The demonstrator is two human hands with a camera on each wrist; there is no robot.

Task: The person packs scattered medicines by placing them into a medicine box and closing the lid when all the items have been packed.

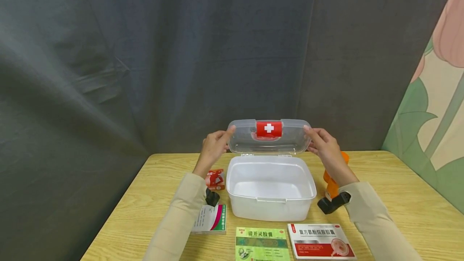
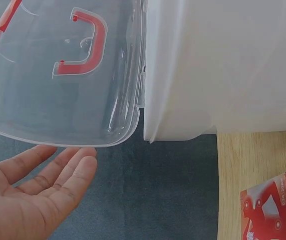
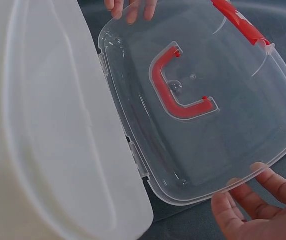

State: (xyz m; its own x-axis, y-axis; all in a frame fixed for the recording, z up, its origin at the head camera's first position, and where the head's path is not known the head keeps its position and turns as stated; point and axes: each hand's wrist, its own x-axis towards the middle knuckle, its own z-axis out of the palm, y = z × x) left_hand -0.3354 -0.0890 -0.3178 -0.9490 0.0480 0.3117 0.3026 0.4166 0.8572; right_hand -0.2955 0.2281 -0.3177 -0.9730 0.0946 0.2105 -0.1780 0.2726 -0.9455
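A white first-aid box (image 1: 272,208) stands on the table with its clear lid (image 1: 239,140) raised upright on hinges at the back. The lid carries a red latch with a white cross (image 1: 269,129) and a red handle (image 2: 93,47). My left hand (image 1: 215,148) holds the lid's left side edge, with the fingertips against the rim. At the opposite edge my right hand (image 1: 326,148) holds the lid, its thumb in front in the head view. The box's inside shows bare white. Part of the left thumb is out of the left wrist view.
Left of the box are a red medicine box (image 1: 215,179) and a white-and-green one (image 1: 210,218), partly behind my arm. A green box (image 1: 262,245) and a red-and-white box (image 1: 322,241) lie in front. Orange bottles (image 1: 331,188) stand behind my right wrist. A dark curtain (image 1: 224,51) hangs behind.
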